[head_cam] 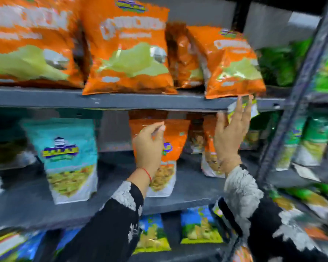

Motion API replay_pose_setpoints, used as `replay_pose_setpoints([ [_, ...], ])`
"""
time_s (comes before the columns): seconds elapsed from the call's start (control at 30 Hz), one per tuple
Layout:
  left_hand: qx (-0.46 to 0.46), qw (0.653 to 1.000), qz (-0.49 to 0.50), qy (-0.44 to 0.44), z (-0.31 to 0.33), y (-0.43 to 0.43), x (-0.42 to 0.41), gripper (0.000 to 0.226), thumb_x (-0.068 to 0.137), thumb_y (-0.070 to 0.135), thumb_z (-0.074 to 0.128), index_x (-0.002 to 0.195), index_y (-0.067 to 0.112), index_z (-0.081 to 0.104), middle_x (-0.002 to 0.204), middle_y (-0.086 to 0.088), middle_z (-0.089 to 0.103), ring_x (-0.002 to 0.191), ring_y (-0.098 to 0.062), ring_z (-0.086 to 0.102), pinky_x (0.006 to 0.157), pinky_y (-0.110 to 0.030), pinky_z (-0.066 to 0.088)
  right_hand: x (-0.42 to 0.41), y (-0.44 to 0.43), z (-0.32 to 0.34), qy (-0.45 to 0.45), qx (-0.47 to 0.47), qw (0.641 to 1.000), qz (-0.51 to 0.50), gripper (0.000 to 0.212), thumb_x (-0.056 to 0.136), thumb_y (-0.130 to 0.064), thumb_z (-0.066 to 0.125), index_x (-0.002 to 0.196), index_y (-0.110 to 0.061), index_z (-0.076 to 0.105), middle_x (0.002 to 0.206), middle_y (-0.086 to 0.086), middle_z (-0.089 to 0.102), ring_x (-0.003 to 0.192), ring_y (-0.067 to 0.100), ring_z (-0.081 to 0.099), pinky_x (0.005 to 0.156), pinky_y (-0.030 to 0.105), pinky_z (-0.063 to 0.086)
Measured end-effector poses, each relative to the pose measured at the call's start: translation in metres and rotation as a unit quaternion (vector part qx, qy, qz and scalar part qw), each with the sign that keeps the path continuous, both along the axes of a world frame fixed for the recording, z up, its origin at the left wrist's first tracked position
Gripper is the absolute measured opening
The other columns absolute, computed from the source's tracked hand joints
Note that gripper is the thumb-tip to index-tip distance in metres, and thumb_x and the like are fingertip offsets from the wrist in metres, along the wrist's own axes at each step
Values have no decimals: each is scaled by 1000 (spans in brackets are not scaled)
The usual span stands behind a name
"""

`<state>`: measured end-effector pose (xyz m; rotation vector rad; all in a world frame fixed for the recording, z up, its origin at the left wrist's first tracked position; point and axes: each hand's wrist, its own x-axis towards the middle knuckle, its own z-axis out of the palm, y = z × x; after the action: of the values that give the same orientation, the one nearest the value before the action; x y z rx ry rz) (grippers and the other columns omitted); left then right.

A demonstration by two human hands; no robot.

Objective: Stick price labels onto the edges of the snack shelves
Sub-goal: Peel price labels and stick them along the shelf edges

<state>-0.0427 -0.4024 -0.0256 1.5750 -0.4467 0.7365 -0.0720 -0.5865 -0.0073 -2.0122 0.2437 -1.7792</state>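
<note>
My right hand (pixel 233 129) is raised with its fingers straight, flat over a yellow-green and white price label (pixel 254 110) at the grey upper shelf edge (pixel 121 102), just under the rightmost orange snack bag (pixel 233 63). The fingers hide much of the label. My left hand (pixel 150 142) hovers lower and to the left, in front of an orange pouch (pixel 174 140) on the middle shelf. Its thumb and forefinger are pinched together, and I see nothing between them. The whole view is blurred.
Large orange snack bags (pixel 125 48) fill the upper shelf. A teal pouch (pixel 68 157) stands on the middle shelf, and blue-and-green packs (pixel 199 225) sit below. A dark metal upright (pixel 299 87) divides off a right-hand rack of green packets (pixel 311 140).
</note>
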Motion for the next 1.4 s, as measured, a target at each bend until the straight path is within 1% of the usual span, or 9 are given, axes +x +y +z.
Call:
replay_pose_setpoints([
  [0.17, -22, 982, -135, 131, 32, -119, -15, 30, 77, 18, 67, 102, 3, 65, 107, -18, 69, 98, -22, 63, 82, -23, 47, -7, -94, 38, 28, 103, 993, 58, 27, 82, -5, 63, 108, 5, 59, 119, 29, 56, 114, 40, 50, 100, 47, 39],
  [0.4, -37, 992, -31, 121, 50, -185, -34, 21, 78, 21, 66, 89, 3, 69, 90, -16, 73, 80, -21, 65, 69, -26, 49, -13, -119, 55, 21, 71, 989, 125, 16, 67, -4, 74, 67, -4, 59, 74, -4, 49, 72, 13, 46, 73, 33, 39],
  [0.53, -33, 999, 3, 17, 44, -182, -40, 15, 77, 18, 66, 80, 5, 70, 77, -12, 73, 66, -10, 56, 52, -1, 35, -23, -125, 33, -32, 95, 986, 133, 15, 72, -2, 71, 67, -2, 57, 77, 4, 50, 78, 20, 46, 65, 5, 32],
  [0.67, -44, 998, 21, 36, 47, -185, -29, 20, 76, 22, 68, 83, 4, 71, 81, -14, 74, 71, -14, 60, 61, -10, 43, -17, -126, 34, 5, 141, 981, 134, 16, 75, -7, 71, 67, -5, 57, 77, 6, 49, 80, 28, 51, 73, 32, 39],
  [0.77, -64, 996, 28, 60, 49, -186, -19, 23, 75, 24, 68, 87, 3, 70, 86, -18, 74, 78, -22, 65, 71, -31, 51, -11, -122, 37, 13, 142, 979, 144, 25, 76, -9, 71, 64, -14, 49, 75, 6, 49, 78, 24, 48, 67, 25, 32],
  [1.03, -60, 994, 52, 70, 58, -186, -5, 22, 70, 29, 72, 68, 7, 70, 70, -13, 72, 66, -18, 61, 65, -28, 48, 4, -118, 39, 18, 169, 980, 104, 24, 74, -13, 72, 63, -12, 52, 79, 2, 47, 79, 22, 47, 63, 17, 26],
  [1.2, 12, 986, 86, 144, 59, -173, 0, 53, 66, 52, 68, 40, 9, 52, 39, 0, 46, 42, -13, 43, 45, -27, 22, -7, -131, 54, 62, 320, 939, 110, 48, 62, -25, 83, 79, -16, 39, 96, 3, 38, 89, 23, 46, 80, 30, 39],
  [1.33, 40, 983, 78, 160, 24, -136, 3, 45, 73, 46, 63, 53, 6, 66, 60, -13, 70, 63, -21, 62, 62, -30, 45, -27, -105, 29, -18, 197, 980, -5, 32, 69, -12, 74, 83, -8, 45, 101, 20, 49, 93, 34, 49, 72, 20, 25],
  [1.4, 40, 983, 101, 149, -7, -100, 2, 41, 77, 38, 63, 58, 2, 64, 66, -18, 71, 65, -27, 60, 63, -32, 41, -28, -67, -4, 12, 101, 995, 9, 27, 73, -11, 70, 87, -1, 49, 103, 26, 51, 98, 39, 48, 82, 29, 29],
])
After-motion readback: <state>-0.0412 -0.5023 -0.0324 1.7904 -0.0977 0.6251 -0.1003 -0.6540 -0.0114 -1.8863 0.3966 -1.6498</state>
